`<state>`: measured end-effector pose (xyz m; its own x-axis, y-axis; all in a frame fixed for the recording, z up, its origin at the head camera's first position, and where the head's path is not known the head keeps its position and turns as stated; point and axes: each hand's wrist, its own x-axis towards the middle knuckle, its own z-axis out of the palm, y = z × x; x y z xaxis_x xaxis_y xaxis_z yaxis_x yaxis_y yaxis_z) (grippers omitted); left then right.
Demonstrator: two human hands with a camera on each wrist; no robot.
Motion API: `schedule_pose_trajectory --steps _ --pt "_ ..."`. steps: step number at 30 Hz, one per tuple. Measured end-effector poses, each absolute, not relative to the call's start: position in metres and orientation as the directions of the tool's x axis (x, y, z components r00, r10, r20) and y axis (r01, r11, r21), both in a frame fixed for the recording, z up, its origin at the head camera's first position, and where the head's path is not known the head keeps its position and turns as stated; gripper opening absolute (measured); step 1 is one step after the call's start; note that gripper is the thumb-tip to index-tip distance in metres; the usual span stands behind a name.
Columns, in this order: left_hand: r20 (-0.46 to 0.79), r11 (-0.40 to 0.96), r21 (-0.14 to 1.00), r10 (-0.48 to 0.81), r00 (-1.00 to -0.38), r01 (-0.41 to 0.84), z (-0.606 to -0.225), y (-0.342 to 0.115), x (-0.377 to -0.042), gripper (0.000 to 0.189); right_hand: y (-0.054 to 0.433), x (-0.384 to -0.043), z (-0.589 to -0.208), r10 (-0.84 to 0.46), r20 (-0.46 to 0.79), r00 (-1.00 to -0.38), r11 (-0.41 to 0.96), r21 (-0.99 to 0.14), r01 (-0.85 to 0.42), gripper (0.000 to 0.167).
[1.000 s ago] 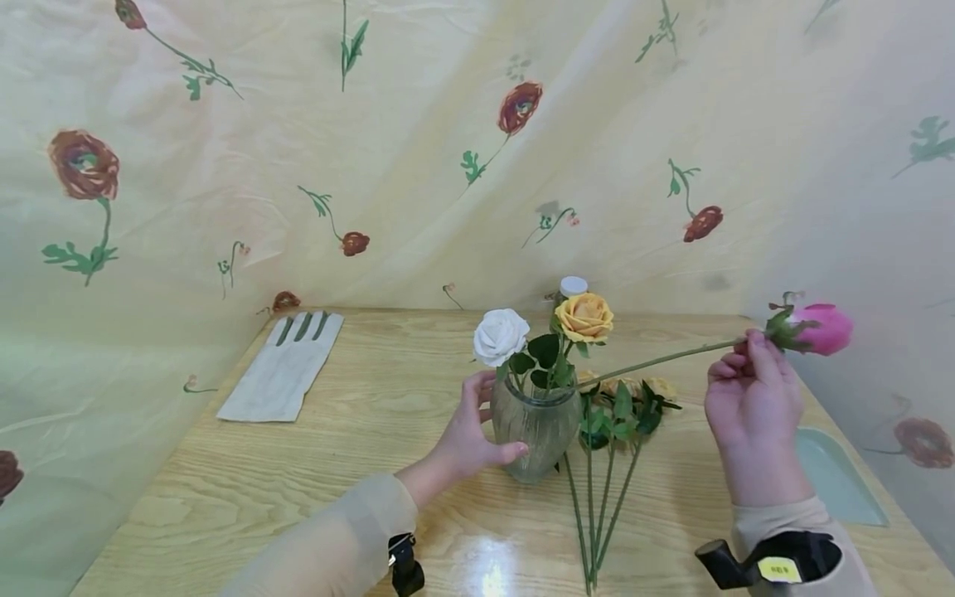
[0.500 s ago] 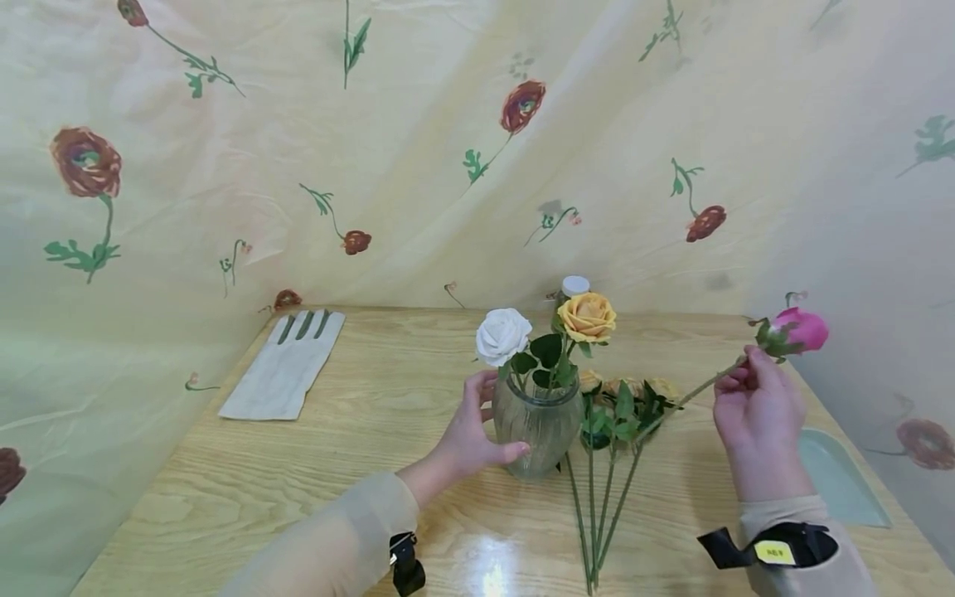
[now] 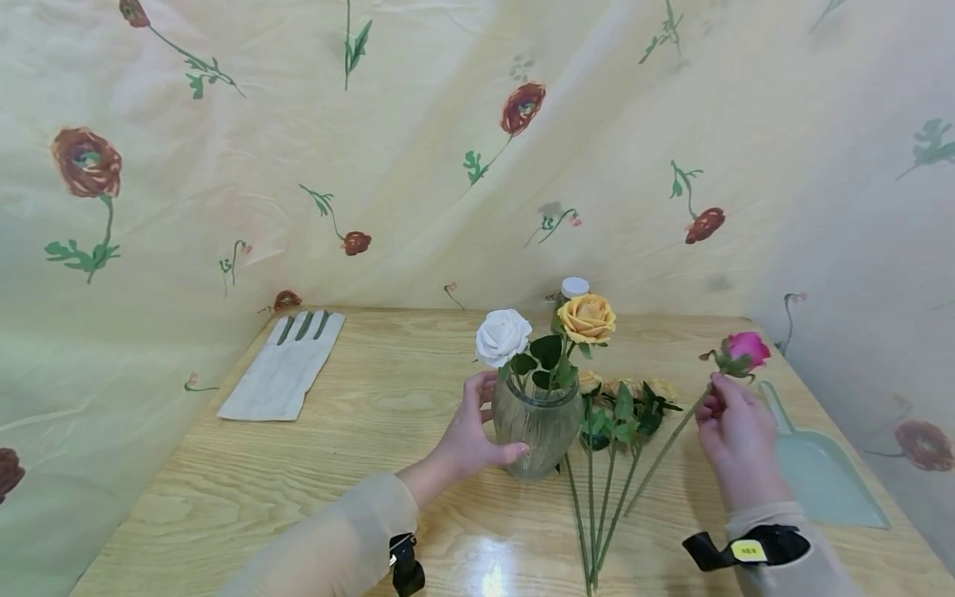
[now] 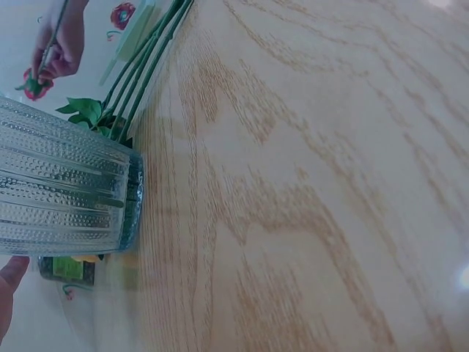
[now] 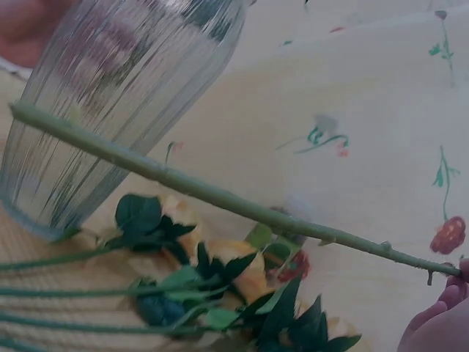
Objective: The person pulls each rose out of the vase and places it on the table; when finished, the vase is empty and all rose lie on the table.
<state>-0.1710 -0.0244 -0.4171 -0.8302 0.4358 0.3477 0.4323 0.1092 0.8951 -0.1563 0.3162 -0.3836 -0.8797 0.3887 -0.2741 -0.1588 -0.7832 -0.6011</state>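
My left hand (image 3: 473,435) holds the ribbed glass vase (image 3: 540,439) from its left side, thumb in front and fingers behind. The vase stands upright with a white rose (image 3: 503,337) and a yellow rose (image 3: 588,318) in it. Right of the vase, my right hand (image 3: 739,444) pinches a pink rose (image 3: 748,351) by the stem just under its bloom. Its bare stem (image 5: 212,192) slants down to the left, outside the vase, and crosses in front of the glass in the right wrist view.
Several yellow roses (image 3: 622,414) lie right of the vase, stems towards me. A pale green dustpan (image 3: 828,477) lies at the table's right edge. A whitish glove (image 3: 276,377) lies back left. Behind the vase stands a bottle with a white cap (image 3: 574,287).
My right hand has come down and a little left with the pink rose. The stem's lower end has swung from beside the vase mouth down towards the table. The left hand has stayed put.
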Motion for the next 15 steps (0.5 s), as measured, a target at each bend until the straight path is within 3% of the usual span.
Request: schedule_pose_trajectory --steps 8,15 --pt "0.362 0.099 0.892 0.430 -0.827 0.442 -0.419 -0.024 -0.171 0.090 0.313 -0.155 -0.412 0.478 -0.379 -0.792 -0.578 -0.815 0.042 0.012" --pt "0.367 0.102 0.889 0.425 -0.828 0.446 -0.419 -0.023 -0.171 0.090 0.311 -0.152 -0.432 0.510 -0.378 -0.773 -0.438 -0.887 0.145 0.017"
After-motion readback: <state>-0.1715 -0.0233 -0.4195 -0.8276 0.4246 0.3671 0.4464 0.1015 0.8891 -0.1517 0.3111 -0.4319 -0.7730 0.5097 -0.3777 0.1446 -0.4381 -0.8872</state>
